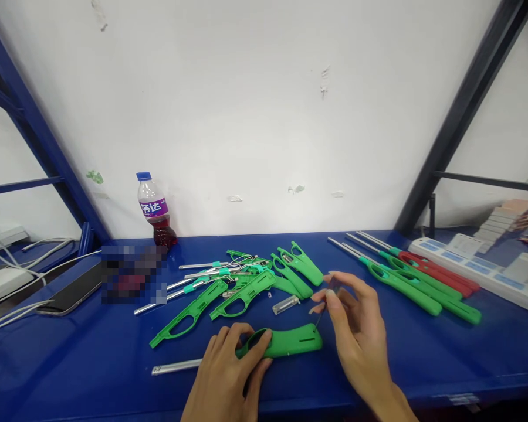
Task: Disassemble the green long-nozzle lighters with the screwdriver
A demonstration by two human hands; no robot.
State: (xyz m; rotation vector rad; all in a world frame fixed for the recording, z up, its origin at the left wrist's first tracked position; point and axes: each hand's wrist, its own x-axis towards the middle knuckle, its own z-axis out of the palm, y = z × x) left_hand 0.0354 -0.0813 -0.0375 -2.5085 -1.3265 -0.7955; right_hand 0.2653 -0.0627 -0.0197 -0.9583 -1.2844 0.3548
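A green long-nosed lighter [293,343] lies across the front of the table, its metal tube pointing left. My left hand [231,366] is closed around it near the trigger loop. Between thumb and fingers, my right hand [356,328] pinches a thin dark tool like a small screwdriver [320,318]. The tool's tip meets the handle's right end, near a dark slot. Just behind lies a small clear fuel tank [286,304]. Farther back is a pile of green lighter shell halves [246,293], metal tubes and wired parts.
Finished-looking green lighters [416,293] and red ones [440,269] lie at the right, beside a white power strip [479,269]. A drink bottle [154,208] stands at the back left against the wall. A phone [73,287] with white cables lies at the left.
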